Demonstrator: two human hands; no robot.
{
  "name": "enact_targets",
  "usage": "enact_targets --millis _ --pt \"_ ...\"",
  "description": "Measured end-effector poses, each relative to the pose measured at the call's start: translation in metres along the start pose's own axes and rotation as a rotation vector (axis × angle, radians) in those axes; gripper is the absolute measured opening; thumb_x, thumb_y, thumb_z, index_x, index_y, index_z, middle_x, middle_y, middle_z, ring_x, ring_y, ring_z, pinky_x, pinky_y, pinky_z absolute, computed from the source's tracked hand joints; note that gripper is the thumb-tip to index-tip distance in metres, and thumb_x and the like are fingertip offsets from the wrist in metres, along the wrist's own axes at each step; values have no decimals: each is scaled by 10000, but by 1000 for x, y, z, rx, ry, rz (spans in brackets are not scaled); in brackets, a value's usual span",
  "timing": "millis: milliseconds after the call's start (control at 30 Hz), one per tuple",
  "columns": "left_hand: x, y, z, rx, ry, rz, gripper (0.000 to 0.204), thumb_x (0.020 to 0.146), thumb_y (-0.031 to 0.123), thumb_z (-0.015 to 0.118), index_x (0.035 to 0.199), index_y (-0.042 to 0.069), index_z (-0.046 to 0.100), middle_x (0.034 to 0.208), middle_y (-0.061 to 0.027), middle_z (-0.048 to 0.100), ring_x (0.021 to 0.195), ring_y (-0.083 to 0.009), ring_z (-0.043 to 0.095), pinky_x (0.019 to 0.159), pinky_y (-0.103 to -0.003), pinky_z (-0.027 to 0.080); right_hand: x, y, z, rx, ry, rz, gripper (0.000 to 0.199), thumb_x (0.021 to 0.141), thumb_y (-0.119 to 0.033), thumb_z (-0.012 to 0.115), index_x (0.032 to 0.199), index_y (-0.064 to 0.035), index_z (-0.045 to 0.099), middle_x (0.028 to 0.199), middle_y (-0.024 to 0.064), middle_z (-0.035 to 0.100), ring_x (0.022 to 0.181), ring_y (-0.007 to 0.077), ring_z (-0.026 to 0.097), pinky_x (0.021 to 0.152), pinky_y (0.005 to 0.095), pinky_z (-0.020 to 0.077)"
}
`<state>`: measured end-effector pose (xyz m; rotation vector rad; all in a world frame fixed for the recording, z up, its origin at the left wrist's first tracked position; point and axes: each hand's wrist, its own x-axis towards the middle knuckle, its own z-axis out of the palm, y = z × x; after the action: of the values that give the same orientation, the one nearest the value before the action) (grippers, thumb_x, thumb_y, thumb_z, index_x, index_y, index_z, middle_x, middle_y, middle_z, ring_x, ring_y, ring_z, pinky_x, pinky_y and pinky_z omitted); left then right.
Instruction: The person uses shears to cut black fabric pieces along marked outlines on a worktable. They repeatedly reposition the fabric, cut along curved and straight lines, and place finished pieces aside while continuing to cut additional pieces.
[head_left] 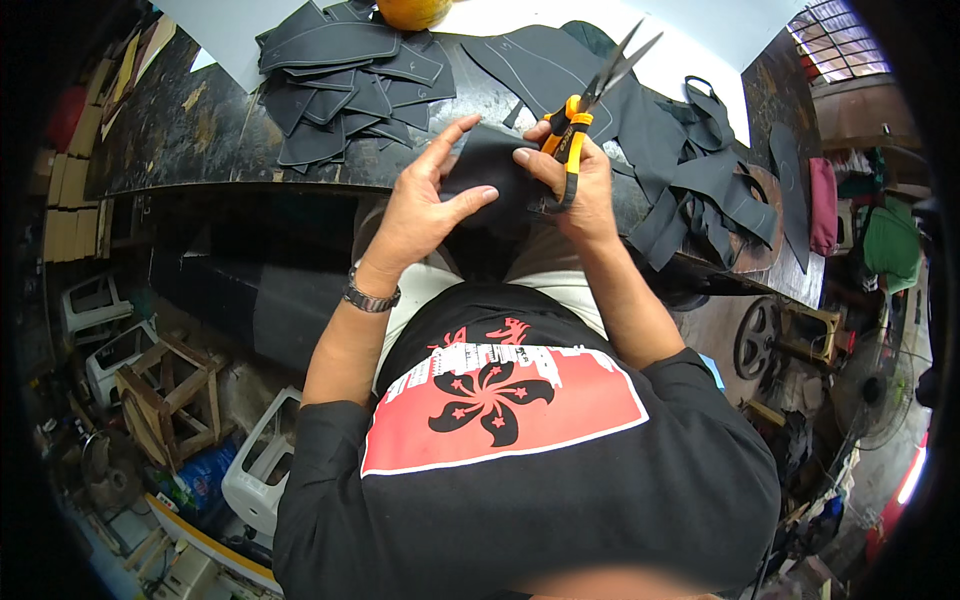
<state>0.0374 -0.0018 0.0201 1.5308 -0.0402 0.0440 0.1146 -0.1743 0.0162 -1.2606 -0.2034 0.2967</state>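
A small black sheet piece [498, 165], like fabric or thin leather, is held up at the table's near edge, above my lap. My left hand [430, 205] grips its left side, with the thumb across the front and the index finger stretched along the upper part. My right hand [582, 190] holds a pair of scissors [574, 130] with orange and black handles, the blades pointing up and away, slightly parted. The right thumb and index finger also pinch the right side of the black piece. Some right-hand fingers are hidden behind the handles.
A pile of cut black pieces [350, 90] with pale outlines lies at the table's back left. A larger marked black sheet [530, 70] is behind my hands. Black offcut strips [700, 190] spread over the right side. An orange-yellow round object [413, 12] stands at the back.
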Motion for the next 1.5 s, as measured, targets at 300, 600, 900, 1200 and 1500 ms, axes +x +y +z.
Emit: enact_targets --millis 300,600,900,1200,1500 --pt "-19 -15 -5 -376 -29 -106 752 847 -108 603 1505 56 279 1373 -91 497 1107 -113 530 958 -239 430 -33 -36 -63 -66 -139 369 323 894 -308 660 838 9 641 715 109 654 570 154 620 543 250 489" --pt "-53 -34 -25 -382 5 -255 335 879 -9 620 1213 2 627 1221 -68 630 1085 -134 581 997 -290 435 -50 -24 -87 -12 -101 480 424 902 -413 633 836 6 631 700 139 646 532 175 603 522 258 476" --pt "-56 -86 0 505 -239 -111 230 816 -9 607 1016 45 707 856 -154 673 812 -275 624 809 -340 476 -73 -31 -87 -70 -159 651 434 912 -423 591 813 -2 630 701 133 647 532 172 600 523 258 462" --pt "-33 4 -3 277 -309 -72 248 846 -1 607 1069 47 703 951 -98 714 887 -181 641 1064 -375 354 -110 -36 -103 43 -78 748 428 907 -443 616 867 -17 621 721 122 641 560 185 610 549 284 486" --pt "39 61 83 196 -380 337 386 834 -25 611 1211 58 631 1010 -132 655 897 -236 621 843 -326 487 -89 -53 -75 213 189 108 328 785 -101 745 1068 7 620 935 57 659 819 124 628 758 257 510"
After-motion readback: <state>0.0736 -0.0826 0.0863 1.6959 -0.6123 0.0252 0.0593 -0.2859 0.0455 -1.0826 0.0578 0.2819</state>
